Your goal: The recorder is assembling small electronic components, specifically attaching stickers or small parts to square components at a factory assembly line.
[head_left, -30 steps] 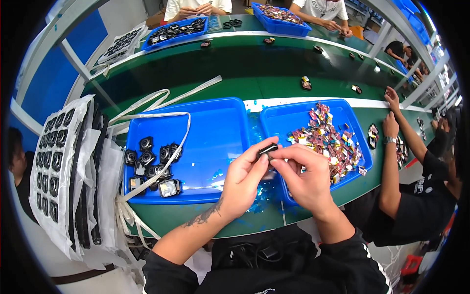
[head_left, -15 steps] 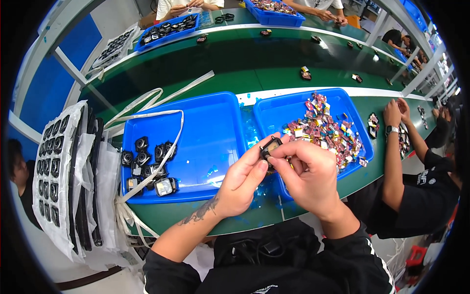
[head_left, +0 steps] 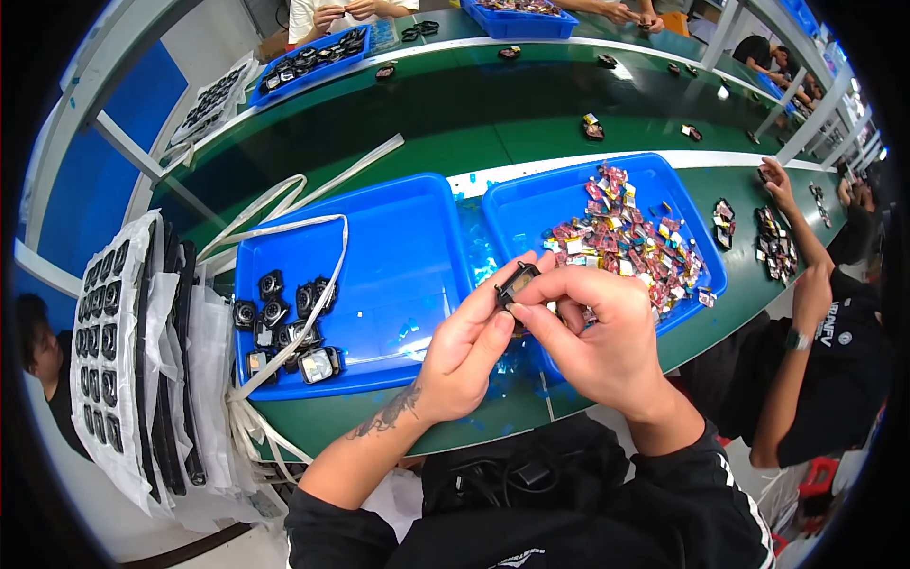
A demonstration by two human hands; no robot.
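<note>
Between my hands is a small black watch-like housing with a squarish, pale-centred face. My left hand cradles it, thumb and fingers along its near side. The thumb and forefinger of my right hand pinch at its edge; any tiny part between them is hidden. To the left, a blue tray has several similar black housings gathered at its left end. Behind my right hand, another blue tray contains a heap of small reddish, white and yellow parts.
White strapping trails across the left tray. Stacked part sheets stand at far left. Beyond runs a green conveyor carrying scattered parts. A co-worker's arm is at right, beside piled parts; other people sit across the line.
My hands keep their hold, with the housing tilted slightly differently and my right fingers shifted a little. The co-worker at right has drawn one arm back and down from the bench.
</note>
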